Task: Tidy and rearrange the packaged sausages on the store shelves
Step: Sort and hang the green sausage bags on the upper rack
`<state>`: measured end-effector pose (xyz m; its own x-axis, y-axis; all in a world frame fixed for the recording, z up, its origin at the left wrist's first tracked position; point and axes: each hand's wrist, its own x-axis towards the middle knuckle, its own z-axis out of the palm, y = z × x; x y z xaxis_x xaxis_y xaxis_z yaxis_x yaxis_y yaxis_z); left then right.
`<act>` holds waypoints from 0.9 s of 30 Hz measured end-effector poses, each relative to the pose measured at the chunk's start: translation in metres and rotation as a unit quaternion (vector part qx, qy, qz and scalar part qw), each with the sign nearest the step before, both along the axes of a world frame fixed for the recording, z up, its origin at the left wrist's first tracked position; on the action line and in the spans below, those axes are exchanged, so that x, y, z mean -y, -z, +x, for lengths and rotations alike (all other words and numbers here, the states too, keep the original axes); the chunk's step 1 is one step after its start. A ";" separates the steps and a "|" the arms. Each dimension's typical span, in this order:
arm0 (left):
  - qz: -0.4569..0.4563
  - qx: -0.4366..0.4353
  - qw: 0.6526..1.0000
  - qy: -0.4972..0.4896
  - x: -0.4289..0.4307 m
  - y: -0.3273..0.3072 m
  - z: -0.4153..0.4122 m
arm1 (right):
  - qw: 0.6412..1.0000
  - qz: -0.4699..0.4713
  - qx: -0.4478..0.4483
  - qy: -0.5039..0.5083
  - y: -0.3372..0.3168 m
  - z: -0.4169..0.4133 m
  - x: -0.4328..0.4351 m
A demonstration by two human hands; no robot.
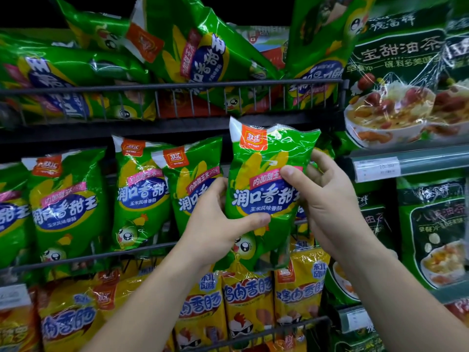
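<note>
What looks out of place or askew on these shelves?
The top-shelf green packs lie tilted and piled across each other, unlike the upright middle row. Nothing looks torn or spilled.

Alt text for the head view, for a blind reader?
Two hands hold an upright green sausage pack before store shelves: the left hand grips its lower left, the right hand its right edge. Similar green packs stand to the left and lie jumbled above; yellow packs sit below.
</note>
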<state>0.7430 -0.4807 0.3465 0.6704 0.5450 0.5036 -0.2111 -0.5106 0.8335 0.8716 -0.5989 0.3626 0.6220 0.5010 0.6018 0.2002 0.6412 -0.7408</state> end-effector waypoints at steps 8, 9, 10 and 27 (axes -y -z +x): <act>-0.044 0.067 0.997 0.001 -0.002 -0.005 0.013 | 0.985 -0.110 0.121 0.047 0.010 0.011 0.003; -0.045 0.074 0.996 0.000 -0.002 -0.007 0.015 | 0.985 -0.110 0.128 0.047 0.010 0.012 0.004; -0.042 0.078 0.996 0.000 -0.002 -0.010 0.016 | 0.984 -0.110 0.132 0.047 0.008 0.014 0.004; -0.011 0.077 0.997 -0.018 -0.015 -0.036 0.034 | 0.977 -0.081 0.165 0.111 -0.008 0.036 -0.020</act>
